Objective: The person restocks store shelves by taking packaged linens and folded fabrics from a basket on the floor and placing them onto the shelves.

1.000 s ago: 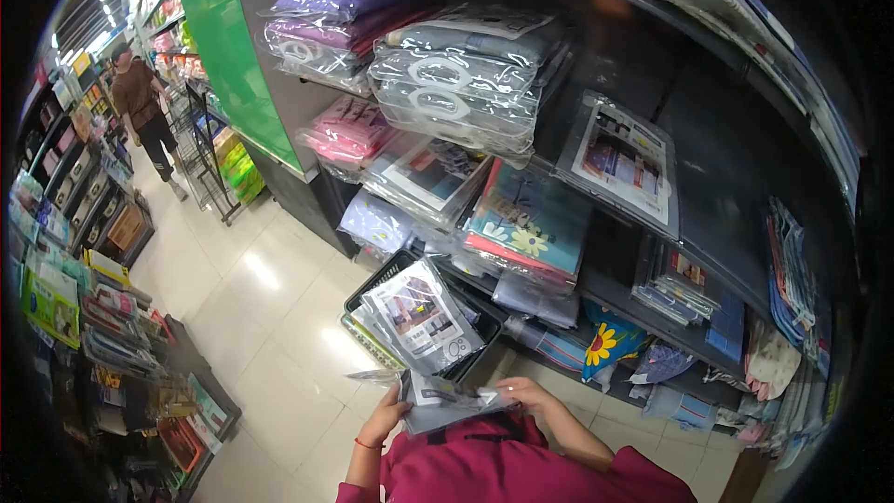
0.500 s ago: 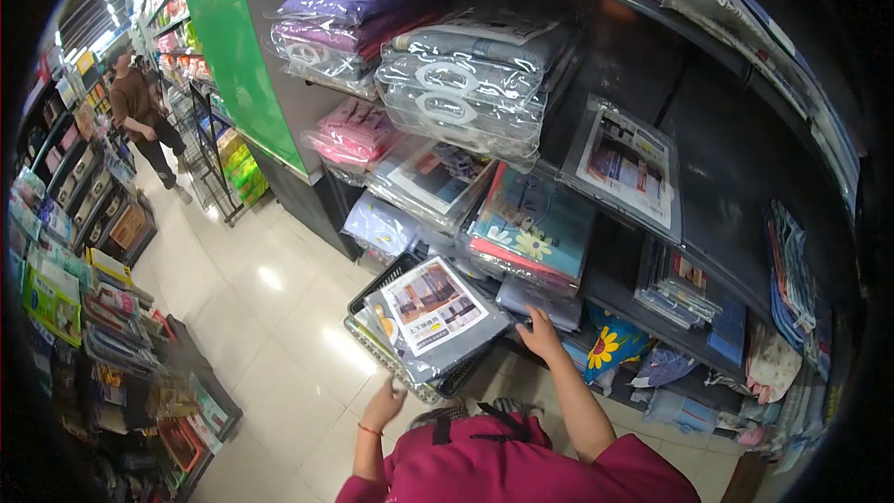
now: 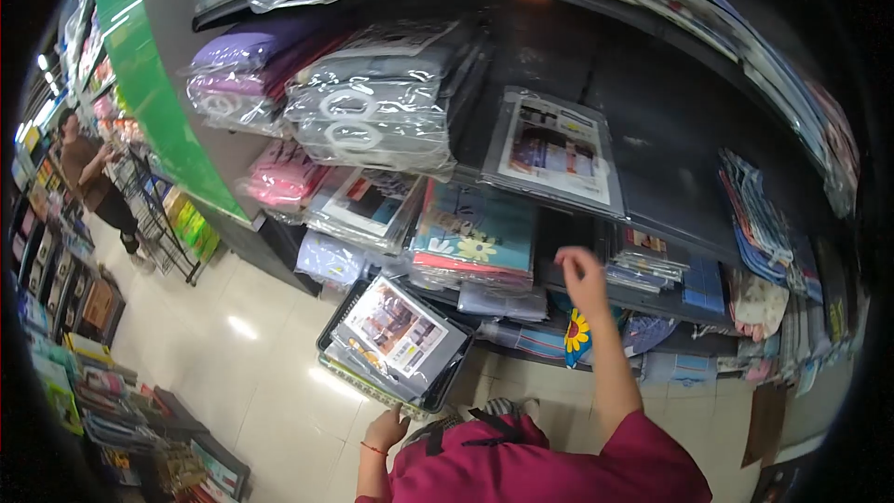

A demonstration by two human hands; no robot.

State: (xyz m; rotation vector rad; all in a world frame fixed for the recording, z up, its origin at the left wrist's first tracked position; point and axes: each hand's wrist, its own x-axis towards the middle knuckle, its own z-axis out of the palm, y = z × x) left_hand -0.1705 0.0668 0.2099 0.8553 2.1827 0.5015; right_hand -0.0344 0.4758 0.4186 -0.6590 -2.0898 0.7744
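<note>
A black shopping basket (image 3: 328, 335) is in front of me, close to the lower shelf. Several flat plastic-wrapped packages lie in it. The top one, a grey package (image 3: 399, 331) with a printed photo label, rests tilted inside the rim. My left hand (image 3: 386, 428), with a red band at the wrist, is closed at the basket's near edge; its fingers are partly hidden. My right hand (image 3: 584, 281) is raised before the shelf with its fingers loosely bent and apart, holding nothing. Behind it are stacked flat packages (image 3: 647, 256). Left of it lies a teal flowered package (image 3: 475, 233).
Grey quilted packs (image 3: 372, 107) and purple packs (image 3: 237, 51) fill the left shelf. Another labelled package (image 3: 556, 151) lies on the middle shelf. A person in brown (image 3: 88, 168) stands beside a wire cart (image 3: 149, 196) in the aisle. More goods stand lower left.
My right hand has left the basket's right side and moved up and right. The top package sits further inside the basket. The view has turned right.
</note>
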